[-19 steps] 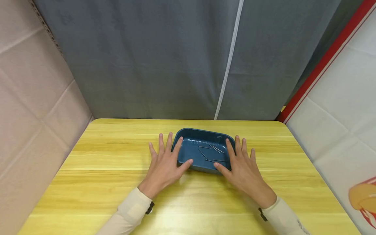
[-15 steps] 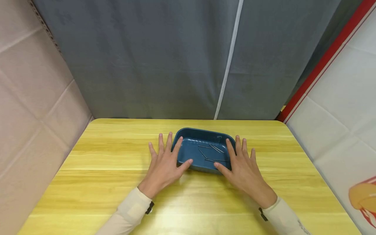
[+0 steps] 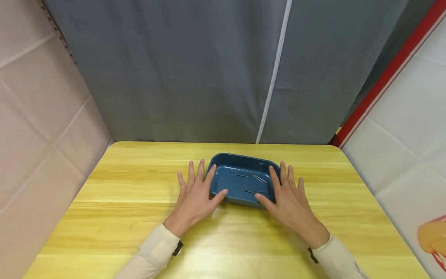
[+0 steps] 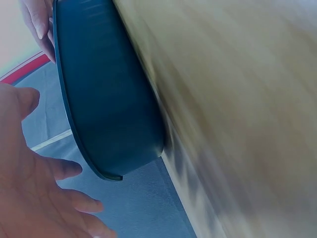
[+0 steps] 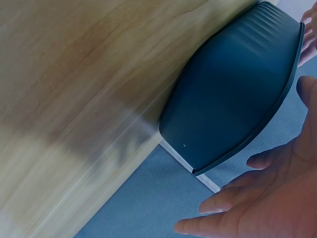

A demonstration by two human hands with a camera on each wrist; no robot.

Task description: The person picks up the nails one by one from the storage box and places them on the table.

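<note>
The blue tray [image 3: 244, 180] is flanked by the open left hand [image 3: 195, 199] and open right hand [image 3: 289, 203]; both ends are best gripped evenly so the pins [image 3: 252, 182] are kept level

Two bare hands extend from long cream sleeves, each with a small black clip at the cuff.

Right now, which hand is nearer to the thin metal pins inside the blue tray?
Right. The right hand rests at the tray's right end, beside the pins; the left hand rests at its left end.
</note>
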